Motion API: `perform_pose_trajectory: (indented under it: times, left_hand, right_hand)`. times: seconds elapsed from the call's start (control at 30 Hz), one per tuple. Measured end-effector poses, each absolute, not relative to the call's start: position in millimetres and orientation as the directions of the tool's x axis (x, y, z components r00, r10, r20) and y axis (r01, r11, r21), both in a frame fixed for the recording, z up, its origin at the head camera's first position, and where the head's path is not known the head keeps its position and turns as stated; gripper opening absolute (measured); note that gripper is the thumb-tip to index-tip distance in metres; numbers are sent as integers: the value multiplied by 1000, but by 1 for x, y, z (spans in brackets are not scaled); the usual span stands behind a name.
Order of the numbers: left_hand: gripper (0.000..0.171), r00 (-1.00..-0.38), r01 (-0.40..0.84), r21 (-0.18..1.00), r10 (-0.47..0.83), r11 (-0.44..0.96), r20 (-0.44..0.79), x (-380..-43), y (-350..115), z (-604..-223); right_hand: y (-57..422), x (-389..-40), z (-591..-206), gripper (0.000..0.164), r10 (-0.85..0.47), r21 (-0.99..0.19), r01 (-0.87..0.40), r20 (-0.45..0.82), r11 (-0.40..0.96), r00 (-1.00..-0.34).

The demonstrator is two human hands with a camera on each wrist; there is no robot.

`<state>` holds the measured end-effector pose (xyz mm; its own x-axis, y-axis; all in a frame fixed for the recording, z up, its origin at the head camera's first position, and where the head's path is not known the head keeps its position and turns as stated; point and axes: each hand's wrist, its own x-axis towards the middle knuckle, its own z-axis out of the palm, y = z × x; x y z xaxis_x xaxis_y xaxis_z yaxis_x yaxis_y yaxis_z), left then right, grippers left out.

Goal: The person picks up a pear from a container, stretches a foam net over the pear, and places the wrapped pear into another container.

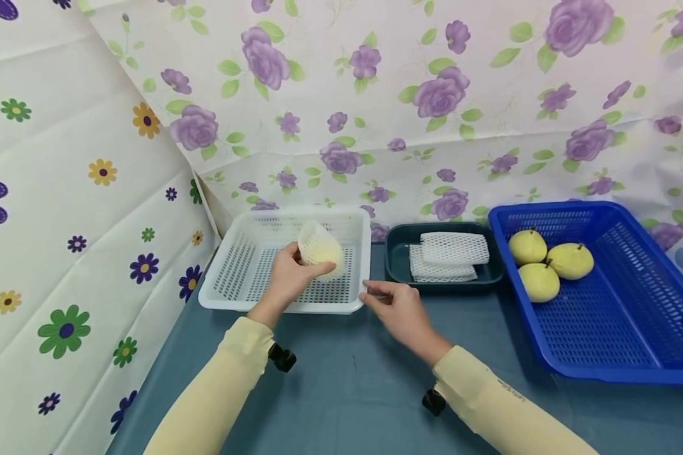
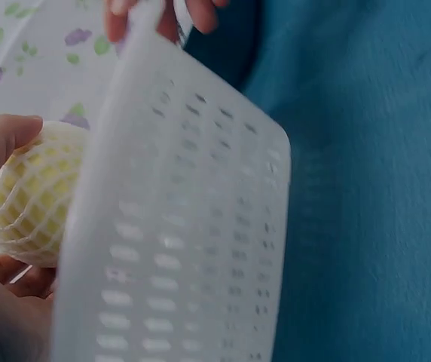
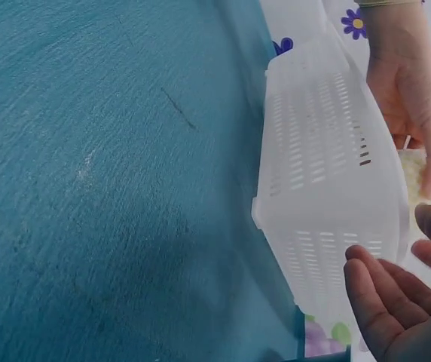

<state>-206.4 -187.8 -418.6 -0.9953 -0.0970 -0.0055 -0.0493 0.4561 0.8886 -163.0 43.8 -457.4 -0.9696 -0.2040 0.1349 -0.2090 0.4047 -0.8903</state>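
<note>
My left hand (image 1: 292, 275) holds a pear (image 1: 322, 248) wrapped in a white foam net over the white basket (image 1: 210, 297). In the left wrist view, yellow shows through the mesh of the netted pear (image 2: 38, 192), with the thumb on top and fingers below. My right hand (image 1: 398, 313) is at the basket's right rim, its fingers loosely extended. Seen from the right wrist, its fingers (image 3: 385, 294) and thumb lie about the corner of the white basket (image 3: 328, 204); firm contact cannot be made out.
A dark green tray (image 1: 395, 278) with folded white foam nets (image 1: 454, 248) stands right of the white basket. Further right is a large blue basket (image 1: 609, 360) holding three bare pears (image 1: 570, 261). Flowered sheeting (image 1: 341, 126) rises behind and at the left of the blue-green table (image 1: 347, 392).
</note>
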Motion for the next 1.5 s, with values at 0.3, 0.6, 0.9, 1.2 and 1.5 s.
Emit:
perform_pose_trajectory:
  times: [0.3,0.6,0.9,1.2,1.5]
  left_hand:
    - [59,-999,-53,828,-30,558,-44,-212,-196,-433]
    - [56,-995,-42,757,38,651,-88,-224,-199,-434]
    - [60,-982,-63,706,81,705,-168,-232,-200,-437]
    - [60,-959,-53,735,171,676,-226,-235,-197,-440]
    - [63,-940,-22,774,250,633,-231,-237,-192,-447]
  right_hand:
    - [41,-167,-466,25,-233,-927,-169,93,333,-968]
    - [38,-168,-464,25,-209,-933,-151,84,326,-974]
    - [37,-168,-464,24,-195,-940,-131,71,315,-978]
    - [37,-168,-467,24,-193,-939,-145,87,311,-977]
    - [39,-169,-468,30,-201,-921,-189,125,341,-972]
